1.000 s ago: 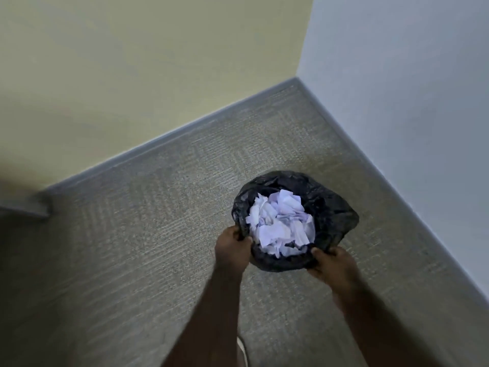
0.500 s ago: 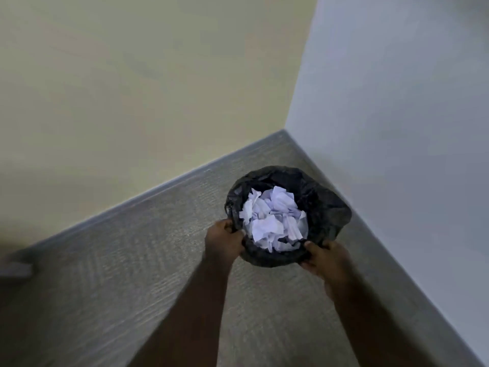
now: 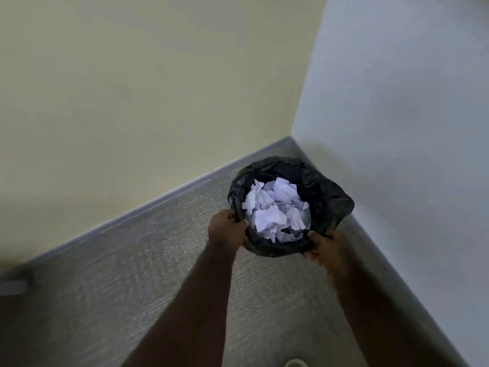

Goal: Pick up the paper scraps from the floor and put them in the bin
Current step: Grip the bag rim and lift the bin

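A round bin lined with a black plastic bag [image 3: 325,192] sits near the corner of the room, filled with several crumpled white paper scraps [image 3: 276,210]. My left hand [image 3: 226,229] grips the near left rim of the bin. On the near right rim, my right hand [image 3: 326,249] holds the bag's edge. Both arms stretch forward from the bottom of the view. I see no loose scraps on the carpet.
Grey carpet [image 3: 127,274] covers the floor. A yellow wall [image 3: 132,88] stands behind the bin and a white wall [image 3: 410,128] to its right, meeting at a corner just beyond it. A shoe tip [image 3: 295,362] shows at the bottom edge.
The view has tilted up and moved closer to the corner. The bin, held by both hands, now sits nearer the two walls.
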Motion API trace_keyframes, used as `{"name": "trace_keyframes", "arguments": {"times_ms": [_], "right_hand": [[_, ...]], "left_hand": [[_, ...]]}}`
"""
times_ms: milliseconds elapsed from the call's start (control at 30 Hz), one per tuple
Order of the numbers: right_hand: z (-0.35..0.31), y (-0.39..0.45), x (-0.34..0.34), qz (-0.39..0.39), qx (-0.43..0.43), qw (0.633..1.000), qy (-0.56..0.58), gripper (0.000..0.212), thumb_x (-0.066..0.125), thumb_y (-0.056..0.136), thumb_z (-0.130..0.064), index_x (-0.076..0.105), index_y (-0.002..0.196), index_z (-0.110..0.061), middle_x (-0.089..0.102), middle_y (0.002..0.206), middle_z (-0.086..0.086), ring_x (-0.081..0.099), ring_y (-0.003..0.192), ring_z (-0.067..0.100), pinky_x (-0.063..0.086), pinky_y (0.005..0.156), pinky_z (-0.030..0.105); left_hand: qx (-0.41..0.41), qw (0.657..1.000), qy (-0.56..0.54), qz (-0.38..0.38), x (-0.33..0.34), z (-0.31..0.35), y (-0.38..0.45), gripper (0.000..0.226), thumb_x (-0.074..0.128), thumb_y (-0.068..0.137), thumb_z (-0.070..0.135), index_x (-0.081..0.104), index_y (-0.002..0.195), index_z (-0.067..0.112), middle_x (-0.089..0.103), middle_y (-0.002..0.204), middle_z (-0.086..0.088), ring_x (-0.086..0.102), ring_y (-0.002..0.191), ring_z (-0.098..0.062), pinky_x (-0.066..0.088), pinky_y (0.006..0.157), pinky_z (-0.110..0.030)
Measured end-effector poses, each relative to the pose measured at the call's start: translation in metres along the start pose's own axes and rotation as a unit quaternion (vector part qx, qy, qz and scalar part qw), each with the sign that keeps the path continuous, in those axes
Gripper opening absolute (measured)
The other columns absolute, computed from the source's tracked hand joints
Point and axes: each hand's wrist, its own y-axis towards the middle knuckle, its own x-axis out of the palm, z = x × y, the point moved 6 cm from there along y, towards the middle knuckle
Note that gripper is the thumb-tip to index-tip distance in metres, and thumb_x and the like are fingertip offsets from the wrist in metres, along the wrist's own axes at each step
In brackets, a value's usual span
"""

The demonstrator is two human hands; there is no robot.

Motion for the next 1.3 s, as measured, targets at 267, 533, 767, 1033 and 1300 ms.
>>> {"name": "trace_keyframes", "arguments": {"times_ms": [267, 533, 767, 1033, 1300], "right_hand": [[-0.058, 0.031, 0.006, -0.010, 0.009, 1.000, 0.018, 0.004, 0.059, 0.094, -0.004, 0.063, 0.094, -0.005, 0.068, 0.100, 0.021, 0.069, 0.077, 0.028, 0.060, 0.063, 0.033], [-0.097, 0.057, 0.017, 0.045, 0.020, 0.999, 0.021, 0.006, 0.062, 0.093, -0.002, 0.061, 0.098, 0.000, 0.067, 0.100, 0.020, 0.068, 0.080, 0.032, 0.062, 0.057, 0.034], [-0.125, 0.107, 0.032, 0.048, 0.004, 0.999, 0.020, 0.008, 0.063, 0.091, -0.002, 0.063, 0.085, -0.007, 0.070, 0.095, 0.021, 0.069, 0.081, 0.034, 0.060, 0.074, 0.047], [-0.117, 0.171, 0.043, 0.043, 0.008, 0.999, -0.001, 0.009, 0.066, 0.087, -0.002, 0.062, 0.080, -0.004, 0.069, 0.101, 0.023, 0.071, 0.083, 0.032, 0.060, 0.079, 0.046], [-0.094, 0.206, 0.059, 0.033, 0.003, 0.999, -0.030, 0.013, 0.069, 0.085, -0.007, 0.061, 0.074, -0.006, 0.070, 0.095, 0.022, 0.070, 0.083, 0.033, 0.059, 0.077, 0.047]], "left_hand": [[0.016, 1.000, 0.005, 0.006, 0.020, 0.040, 0.047, 0.022, 0.063, 0.059, 0.020, 0.072, 0.079, 0.025, 0.074, 0.076, -0.011, 0.072, 0.077, -0.037, 0.059, 0.071, -0.057], [0.004, 1.000, 0.020, -0.013, 0.039, 0.075, 0.098, 0.014, 0.065, 0.061, 0.024, 0.065, 0.075, 0.019, 0.074, 0.091, -0.015, 0.072, 0.086, -0.034, 0.060, 0.077, -0.052], [0.015, 0.998, 0.021, -0.049, 0.059, 0.107, 0.148, 0.039, 0.062, 0.065, 0.019, 0.070, 0.102, 0.008, 0.074, 0.098, -0.018, 0.073, 0.089, -0.034, 0.061, 0.077, -0.052], [-0.004, 0.999, -0.010, -0.043, 0.084, 0.099, 0.198, 0.035, 0.065, 0.067, 0.016, 0.070, 0.102, 0.009, 0.074, 0.099, -0.017, 0.073, 0.088, -0.032, 0.061, 0.076, -0.050], [-0.019, 0.999, -0.010, -0.030, 0.089, 0.064, 0.230, 0.034, 0.066, 0.065, 0.016, 0.070, 0.098, 0.009, 0.074, 0.099, -0.019, 0.073, 0.088, -0.035, 0.061, 0.077, -0.053]]}}
